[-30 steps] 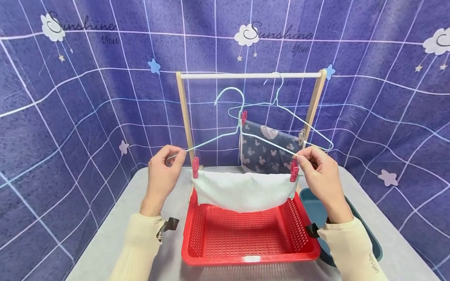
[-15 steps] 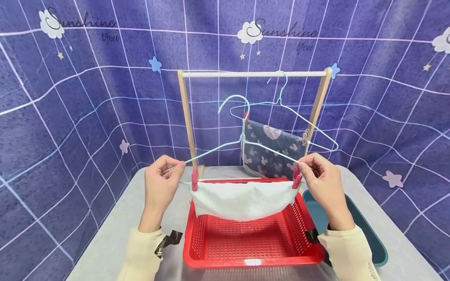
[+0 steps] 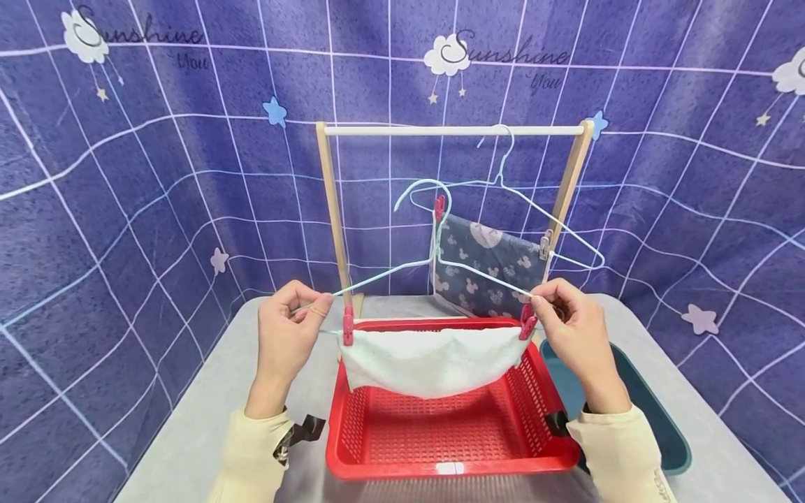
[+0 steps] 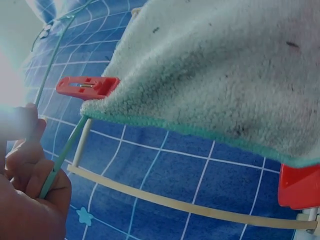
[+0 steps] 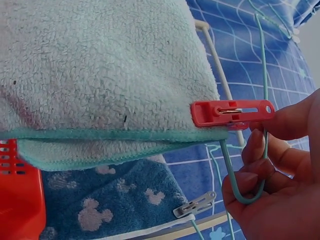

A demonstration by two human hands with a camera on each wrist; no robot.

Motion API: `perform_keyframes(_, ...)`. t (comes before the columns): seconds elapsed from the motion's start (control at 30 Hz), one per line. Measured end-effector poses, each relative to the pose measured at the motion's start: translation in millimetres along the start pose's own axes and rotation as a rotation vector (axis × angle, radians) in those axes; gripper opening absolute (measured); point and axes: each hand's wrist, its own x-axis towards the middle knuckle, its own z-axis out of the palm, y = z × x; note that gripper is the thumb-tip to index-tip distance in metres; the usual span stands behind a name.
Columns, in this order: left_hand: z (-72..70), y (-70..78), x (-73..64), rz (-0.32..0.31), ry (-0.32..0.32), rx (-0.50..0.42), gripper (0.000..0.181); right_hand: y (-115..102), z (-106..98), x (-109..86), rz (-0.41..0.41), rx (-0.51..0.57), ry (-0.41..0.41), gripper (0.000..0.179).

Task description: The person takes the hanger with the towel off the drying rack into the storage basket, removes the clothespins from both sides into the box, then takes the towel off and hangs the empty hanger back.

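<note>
My left hand (image 3: 286,339) pinches the left arm of a light teal wire hanger (image 3: 383,272); my right hand (image 3: 578,335) grips its right arm. A pale mint towel (image 3: 434,363) hangs from the hanger's lower bar, over the red basket. Red clothespins hold the towel at both ends: a left clothespin (image 4: 89,87) and a right clothespin (image 5: 232,113). In the right wrist view, my right fingers curl round the hanger's bent corner beside the right clothespin. The hanger's hook points up and stands free of the rack's bar.
Behind, a wooden rack (image 3: 333,202) with a white bar (image 3: 453,130) carries a second hanger (image 3: 553,216). From it hangs a dark blue patterned towel (image 3: 481,269), held by a red and a grey clip. Below stands a red basket (image 3: 449,467), with a teal tray (image 3: 654,412) to its right.
Both hands have lowered the hanger and towel a little in the view. The hook now sits lower and overlaps the second hanger's left end. Both grips are kept.
</note>
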Motion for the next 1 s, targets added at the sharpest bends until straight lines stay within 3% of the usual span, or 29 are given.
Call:
perform_keyframes(0.27,-3.6,0.0,-1.0,-0.028,0.017,-0.013,0.013,1,5,-1.6,-0.018,-0.018,-0.012,0.006)
perform_keyframes(0.43,-5.9,-0.2,-0.2,-0.037,0.037,-0.019,0.014,-2,4,-1.1,-0.031,0.011,-0.017,0.017)
perform_keyframes(0.63,-7.2,-3.4,2.4,-0.060,0.044,-0.023,0.014,-6,0,-1.1,-0.161,-0.048,0.106,0.038)
perform_keyframes(0.77,-8.2,-2.3,4.5,-0.060,0.044,-0.027,0.014,-9,-3,-1.7,-0.251,-0.101,0.185,0.039)
perform_keyframes(0.87,-8.7,-0.7,5.6,-0.065,0.045,-0.030,0.014,-11,-3,-1.4,-0.294,-0.138,0.202,0.037)
perform_keyframes(1.0,-11.0,-0.7,5.7,-0.062,0.058,-0.012,0.015,-11,-2,-0.8,-0.334,-0.155,0.164,0.036)
